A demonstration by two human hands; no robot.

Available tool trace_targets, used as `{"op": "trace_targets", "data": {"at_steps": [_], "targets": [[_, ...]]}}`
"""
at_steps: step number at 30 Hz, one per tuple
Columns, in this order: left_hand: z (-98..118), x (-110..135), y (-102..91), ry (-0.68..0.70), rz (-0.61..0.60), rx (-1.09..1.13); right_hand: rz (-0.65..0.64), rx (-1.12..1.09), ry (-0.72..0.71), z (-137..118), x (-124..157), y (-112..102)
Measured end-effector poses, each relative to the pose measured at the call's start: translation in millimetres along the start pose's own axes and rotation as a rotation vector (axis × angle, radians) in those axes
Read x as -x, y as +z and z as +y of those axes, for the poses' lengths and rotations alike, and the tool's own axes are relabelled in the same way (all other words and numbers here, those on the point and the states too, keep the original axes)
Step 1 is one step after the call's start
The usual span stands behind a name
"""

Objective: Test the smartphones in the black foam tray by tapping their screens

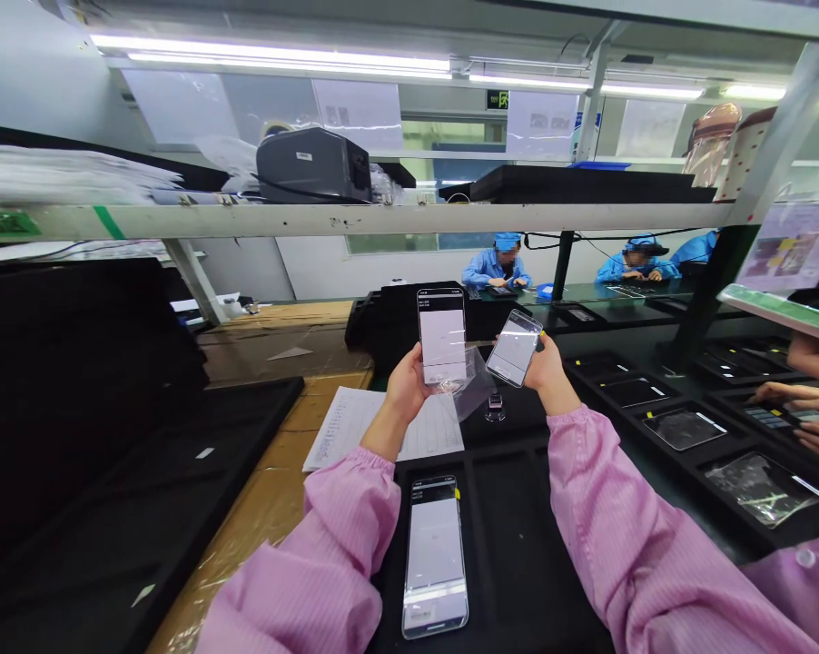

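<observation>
Beyond the black tray (505, 518), a ruled sheet (355, 422) carries writing I can't read; one smartphone (435, 559) lies in the tray. Held apart, the left hand (408, 386) clasps a second smartphone (442, 343), the right hand (547, 365) a tilted third smartphone (514, 345). I judge this a screen comparison, calling next for steady grips. Screen text is too small; I make out no brand.

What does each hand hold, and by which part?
Left hand: the upright phone, by its lower left edge. Right hand: the tilted phone, by its right edge.
</observation>
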State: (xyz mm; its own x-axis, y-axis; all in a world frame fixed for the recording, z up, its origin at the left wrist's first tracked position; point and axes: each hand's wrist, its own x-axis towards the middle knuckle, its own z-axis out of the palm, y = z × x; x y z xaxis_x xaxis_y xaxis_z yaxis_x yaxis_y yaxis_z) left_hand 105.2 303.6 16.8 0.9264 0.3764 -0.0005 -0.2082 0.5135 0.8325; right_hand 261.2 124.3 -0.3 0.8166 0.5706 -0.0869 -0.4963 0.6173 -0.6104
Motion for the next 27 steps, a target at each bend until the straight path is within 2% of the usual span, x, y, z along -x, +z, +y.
{"op": "trace_targets", "data": {"at_steps": [13, 20, 27], "targets": [[1, -5, -7.1, 0.011, -0.023, 0.001, -0.019, 0.098, -0.042, -1, -8, 2], [3, -6, -11.2, 0.025, -0.046, 0.019, -0.088, 0.16, -0.046, 0, -5, 3], [8, -7, -14.0, 0.027, -0.046, 0.031, -0.177, 0.199, -0.049, -4, -12, -3]]}}
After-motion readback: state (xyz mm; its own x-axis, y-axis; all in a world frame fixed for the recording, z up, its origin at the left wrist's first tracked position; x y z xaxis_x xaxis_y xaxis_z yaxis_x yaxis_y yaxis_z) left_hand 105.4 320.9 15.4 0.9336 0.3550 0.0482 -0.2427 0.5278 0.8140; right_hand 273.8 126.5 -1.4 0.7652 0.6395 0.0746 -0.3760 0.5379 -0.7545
